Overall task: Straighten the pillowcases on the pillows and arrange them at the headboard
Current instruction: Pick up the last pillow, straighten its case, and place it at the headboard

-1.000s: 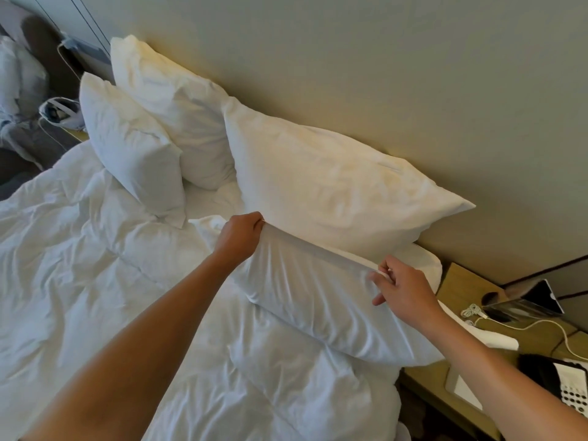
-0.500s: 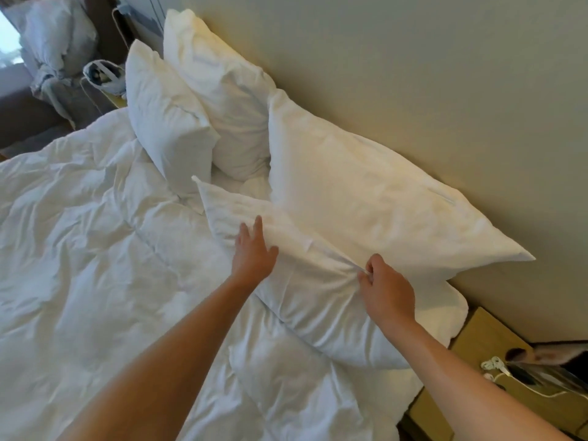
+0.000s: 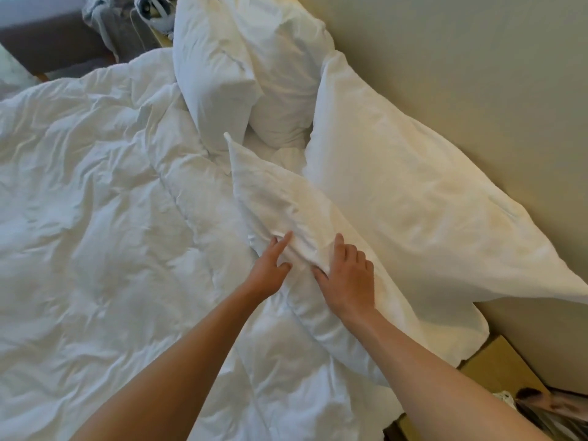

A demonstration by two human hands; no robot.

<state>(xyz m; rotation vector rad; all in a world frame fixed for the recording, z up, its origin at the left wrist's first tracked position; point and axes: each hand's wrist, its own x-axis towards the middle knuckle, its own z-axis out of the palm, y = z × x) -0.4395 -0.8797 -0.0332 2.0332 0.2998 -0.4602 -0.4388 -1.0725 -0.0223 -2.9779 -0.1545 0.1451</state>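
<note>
Several white pillows stand at the beige headboard [image 3: 461, 58]. The near front pillow [image 3: 280, 198] leans against a large back pillow [image 3: 397, 186]. My left hand [image 3: 270, 265] lies flat on the near pillow's lower face, fingers spread. My right hand [image 3: 346, 275] presses the same pillow beside it, thumb and fingers apart, with creased pillowcase fabric bunched between the two hands. Farther along, a second front pillow [image 3: 213, 68] rests against another back pillow [image 3: 286, 68].
A rumpled white duvet [image 3: 95, 218] covers the bed. A wooden nightstand [image 3: 496, 364] with cables sits at the lower right. A dark couch [image 3: 47, 39] with a grey garment and a bag [image 3: 149, 11] stands beyond the bed's far end.
Both hands slid down the near pillow and came closer together. My right hand let go of the pillow's edge and now lies flat. The view shifted left.
</note>
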